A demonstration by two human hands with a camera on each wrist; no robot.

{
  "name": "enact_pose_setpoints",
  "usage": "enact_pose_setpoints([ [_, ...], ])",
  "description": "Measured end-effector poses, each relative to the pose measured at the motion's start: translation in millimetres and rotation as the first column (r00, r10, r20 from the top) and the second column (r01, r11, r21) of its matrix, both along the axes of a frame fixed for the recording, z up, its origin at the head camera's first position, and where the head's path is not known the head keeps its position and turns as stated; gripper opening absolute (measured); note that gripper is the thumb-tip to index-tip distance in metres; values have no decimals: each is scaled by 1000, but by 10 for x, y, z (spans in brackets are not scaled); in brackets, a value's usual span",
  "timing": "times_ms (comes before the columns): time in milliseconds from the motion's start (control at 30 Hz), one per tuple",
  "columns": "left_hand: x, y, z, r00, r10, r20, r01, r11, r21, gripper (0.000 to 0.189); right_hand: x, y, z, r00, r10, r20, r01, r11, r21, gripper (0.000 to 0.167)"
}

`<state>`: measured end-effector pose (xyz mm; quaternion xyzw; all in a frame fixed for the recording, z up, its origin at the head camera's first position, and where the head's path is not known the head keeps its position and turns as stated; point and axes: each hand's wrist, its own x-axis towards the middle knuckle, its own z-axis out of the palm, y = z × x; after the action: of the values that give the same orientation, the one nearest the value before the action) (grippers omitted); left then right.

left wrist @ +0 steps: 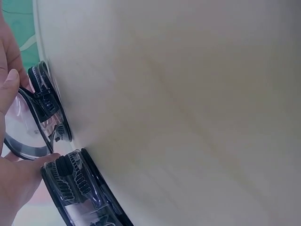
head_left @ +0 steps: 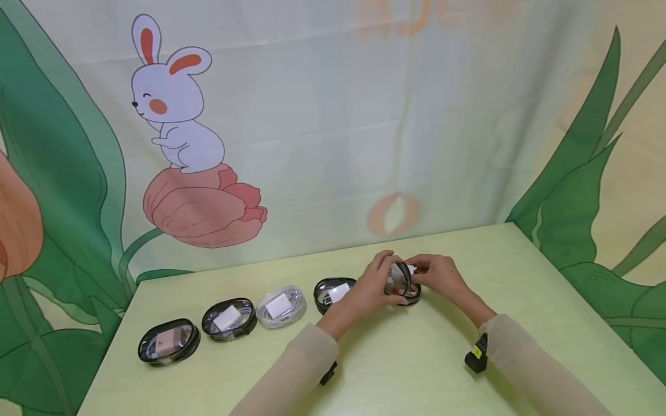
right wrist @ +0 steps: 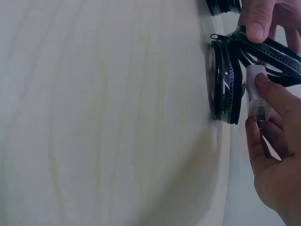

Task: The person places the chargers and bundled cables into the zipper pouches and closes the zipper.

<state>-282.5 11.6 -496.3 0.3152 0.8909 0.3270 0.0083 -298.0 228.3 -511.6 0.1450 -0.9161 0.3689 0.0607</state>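
A small black-edged clear zip case (head_left: 414, 296) stands unzipped on the table, its lid (head_left: 398, 280) tilted up. My left hand (head_left: 368, 290) holds that lid, with the thumb on its black zipped rim in the right wrist view. On the other side, my right hand (head_left: 442, 276) pinches a white charger plug (right wrist: 254, 75) at the mouth of the case. A cable connector (right wrist: 260, 117) hangs at the plug's lower end, near the right fingers. What lies inside the case is mostly hidden by the left hand and lid.
Left of my hands stand more oval zip cases in a row: a black-edged one (head_left: 324, 289) with a white plug, a clear white one (head_left: 296, 315), another black-edged one (head_left: 247, 328), and one (head_left: 179, 352) holding a pinkish box. A printed cloth (head_left: 312, 115) hangs behind the table (head_left: 416, 370).
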Motion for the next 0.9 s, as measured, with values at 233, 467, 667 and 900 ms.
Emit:
enact_pose_setpoints([
  [233,-11,-21,15,1000,7,3,-7,1000,-15,77,14,7,21,999,33,41,-32,999,-41,32],
  [467,-17,-44,6,1000,17,17,-17,1000,-24,79,33,85,89,993,25,119,-23,1000,-16,34],
  [667,-15,-51,11,1000,14,12,-14,1000,-14,78,80,150,126,991,45,130,-44,999,-12,40],
  [900,-7,-52,28,1000,14,15,-14,1000,-5,78,112,159,119,988,62,140,-60,998,-25,41],
])
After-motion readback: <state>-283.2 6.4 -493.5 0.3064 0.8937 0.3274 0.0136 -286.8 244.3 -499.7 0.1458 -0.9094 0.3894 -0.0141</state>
